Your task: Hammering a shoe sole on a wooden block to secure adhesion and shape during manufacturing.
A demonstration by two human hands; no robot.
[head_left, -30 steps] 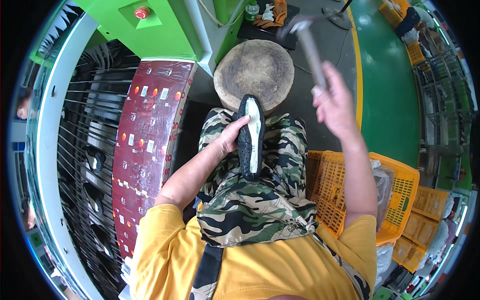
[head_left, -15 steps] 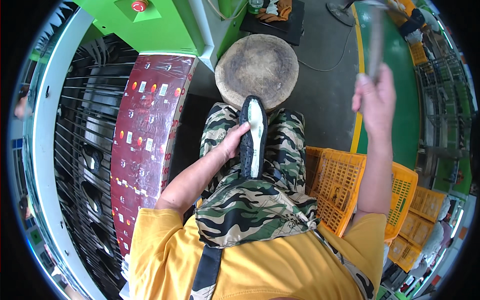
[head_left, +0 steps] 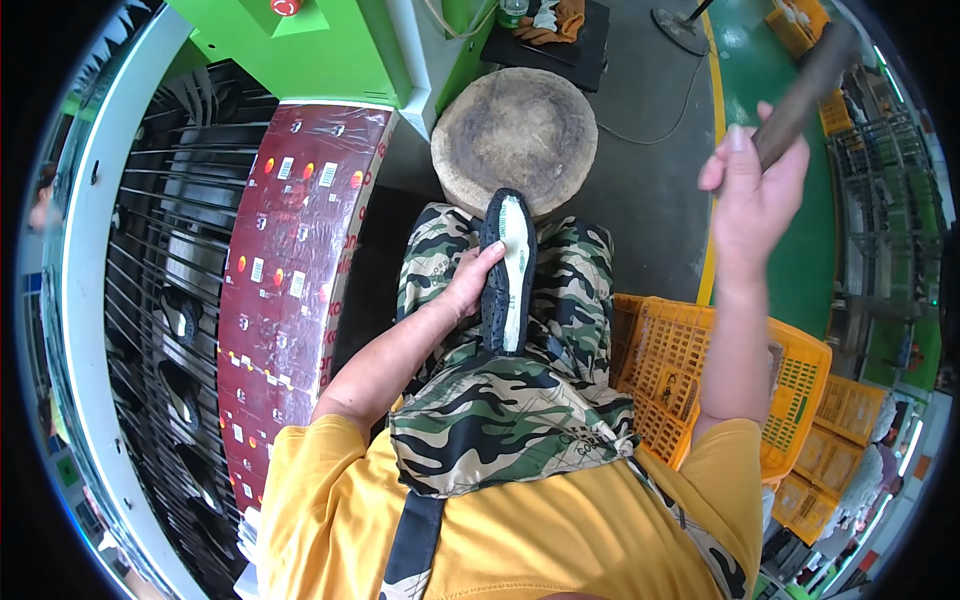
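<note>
My left hand (head_left: 474,280) is closed round the side of a black shoe upper (head_left: 490,310), which lies sole side up with its pale insole (head_left: 515,265) facing me. The shoe upper stands lengthwise over my lap, its far end overlapping the near rim of a round wooden block (head_left: 515,135). Off to the right, my right hand (head_left: 755,195) is raised and wrapped round the brown handle of a wooden-handled tool (head_left: 800,110). That tool slants up and right; its far end is blurred and lost at the dark rim of the picture.
To my left, wrapped maroon cartons (head_left: 290,250) stand beside a rack of dark rods (head_left: 180,240) with black shoes. A green machine (head_left: 320,50) rises ahead. Orange crates (head_left: 665,370) sit close to my right, under that arm. Gloves (head_left: 555,22) lie on a dark stand at the back.
My right hand has swung the tool from nearly upright to leaning right, and moved slightly. My left hand and the shoe upper have hardly moved.
</note>
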